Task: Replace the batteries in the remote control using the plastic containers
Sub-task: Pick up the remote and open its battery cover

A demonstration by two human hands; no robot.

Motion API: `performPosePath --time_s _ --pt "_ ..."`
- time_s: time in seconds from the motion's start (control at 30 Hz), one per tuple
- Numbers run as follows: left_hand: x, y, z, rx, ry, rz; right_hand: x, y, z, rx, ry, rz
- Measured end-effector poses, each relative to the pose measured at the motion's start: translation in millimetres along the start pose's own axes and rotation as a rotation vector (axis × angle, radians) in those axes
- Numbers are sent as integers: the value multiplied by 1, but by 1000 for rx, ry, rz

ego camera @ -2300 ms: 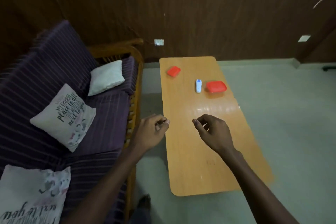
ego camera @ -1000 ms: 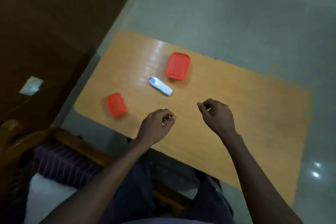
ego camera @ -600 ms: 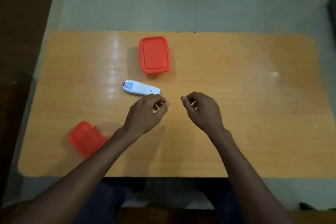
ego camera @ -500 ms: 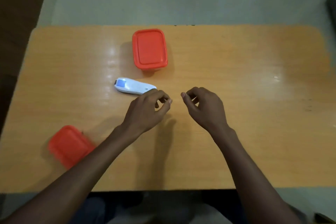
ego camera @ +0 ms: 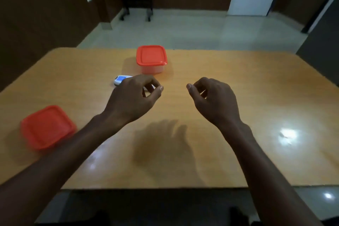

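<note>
Both hands hovering over the wooden table point(ego camera: 256, 82), nothing gripped.

Largest first: I see the table top spanning the view, glare patch on its right side. Far container point(ego camera: 151, 58), clear body with red lid on, sits past centre near the far edge. Near container point(ego camera: 47, 127), red lid on and blurred, sits at the left, well apart from the first. My left hand point(ego camera: 131, 100) hangs loosely curled, empty, right over the remote control point(ego camera: 121, 79), which lies flat just in front of the far container; only its left end with a blue screen shows. Touching or not, can't tell. My right hand point(ego camera: 215, 101) is also loosely curled and empty, above bare wood.
</note>
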State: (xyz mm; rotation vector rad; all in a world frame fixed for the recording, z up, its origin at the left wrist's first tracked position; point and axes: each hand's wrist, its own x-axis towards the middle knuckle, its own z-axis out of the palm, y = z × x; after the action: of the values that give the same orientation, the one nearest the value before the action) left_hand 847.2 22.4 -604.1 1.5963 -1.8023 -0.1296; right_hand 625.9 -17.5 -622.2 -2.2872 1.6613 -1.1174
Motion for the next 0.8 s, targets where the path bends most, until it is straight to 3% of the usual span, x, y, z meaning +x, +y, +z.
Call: performPosePath --time_s 0.3,0.43,0.8 --pt "-59 11 -44 -16 61 -235 -40 -55 -17 66 -106 106" --pt "-65 -10 -45 -77 95 -363 -22 -65 21 5 -224 53" --pt "-35 -38 -22 -168 57 -453 76 -75 140 -238 -456 -82"
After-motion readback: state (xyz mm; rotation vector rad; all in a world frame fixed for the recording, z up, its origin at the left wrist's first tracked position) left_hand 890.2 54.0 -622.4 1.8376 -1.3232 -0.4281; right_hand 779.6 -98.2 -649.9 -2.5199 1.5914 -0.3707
